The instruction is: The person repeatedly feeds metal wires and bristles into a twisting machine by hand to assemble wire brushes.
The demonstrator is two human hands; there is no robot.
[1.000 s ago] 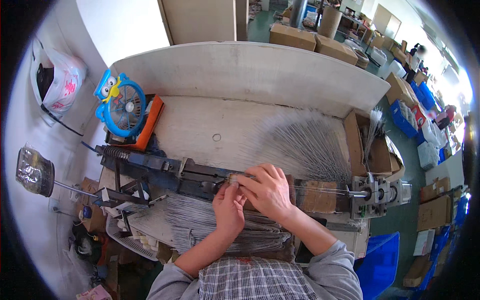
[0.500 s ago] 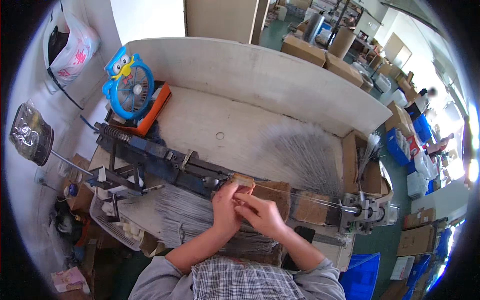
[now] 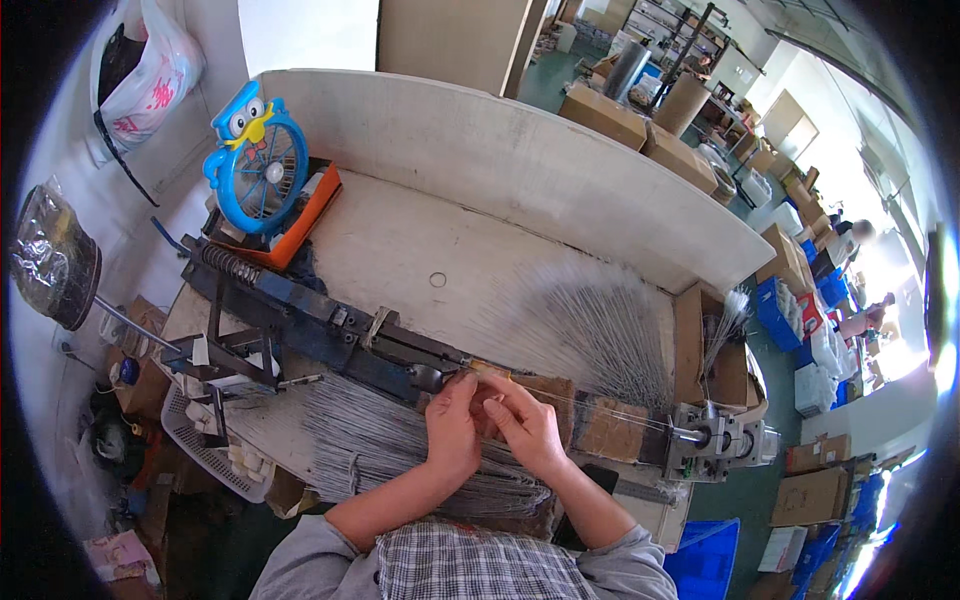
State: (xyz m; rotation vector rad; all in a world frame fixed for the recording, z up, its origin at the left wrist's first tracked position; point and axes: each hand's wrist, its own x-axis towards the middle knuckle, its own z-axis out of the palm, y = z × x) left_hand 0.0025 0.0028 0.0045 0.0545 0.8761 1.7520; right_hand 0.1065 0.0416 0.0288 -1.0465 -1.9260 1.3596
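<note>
My left hand (image 3: 455,430) and my right hand (image 3: 527,427) meet at the middle of a long dark metal fixture (image 3: 310,318). Both hands are closed, fingertips pinched close together beside a small yellowish block (image 3: 487,368). What they pinch is too small and hidden to name. Thin wires (image 3: 625,412) stretch from beside my right hand to a metal spindle unit (image 3: 715,443) at the right end. Below my left hand lies a thick bundle of grey wires (image 3: 375,435). Another bundle of thin wires (image 3: 620,335) fans out behind the fixture.
A blue fan (image 3: 262,175) stands in an orange box (image 3: 305,225) at the back left. An open cardboard box (image 3: 690,345) holds more wires at the right. A lamp (image 3: 58,260) juts in at left, above a white basket (image 3: 190,445). A low board (image 3: 520,135) edges the bench.
My right fingers have straightened and moved up against the yellowish block, which now shows as a narrower strip. The left hand stays nearly in place. The whole view has shifted slightly.
</note>
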